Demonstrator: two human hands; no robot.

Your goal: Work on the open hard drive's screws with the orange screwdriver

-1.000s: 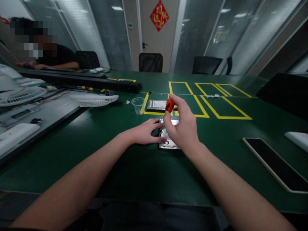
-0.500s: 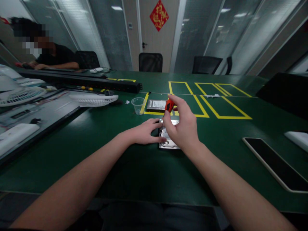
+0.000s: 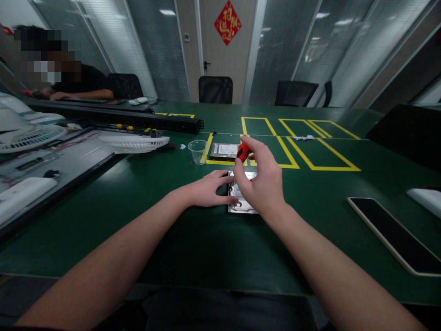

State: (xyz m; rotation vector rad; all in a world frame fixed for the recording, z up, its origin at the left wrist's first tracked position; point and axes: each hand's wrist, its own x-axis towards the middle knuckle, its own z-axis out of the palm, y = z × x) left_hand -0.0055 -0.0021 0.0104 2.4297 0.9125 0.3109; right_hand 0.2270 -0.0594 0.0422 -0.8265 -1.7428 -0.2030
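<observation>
A silver hard drive [image 3: 244, 206] lies flat on the green table in front of me, partly covered by my hands. My left hand [image 3: 210, 189] holds its left side, the thumb on the near part and the fingers by the far corner. Above the drive, my right hand [image 3: 260, 172] grips a screwdriver [image 3: 243, 151] by its red and black handle, between thumb and fingers. The shaft points down towards the drive's far left part; its tip is too hidden to make out. A second hard drive [image 3: 223, 151] with a white label lies just beyond.
A clear plastic cup [image 3: 198, 152] stands left of the second drive. Yellow tape [image 3: 336, 168] marks rectangles on the table. A phone [image 3: 392, 234] lies at right. White fan parts [image 3: 134, 143] and a long black bar [image 3: 117, 116] lie at left. Another person [image 3: 82, 82] sits at far left.
The screwdriver handle has turned slightly in my right hand's fingers. My left hand and the hard drive have stayed in place.
</observation>
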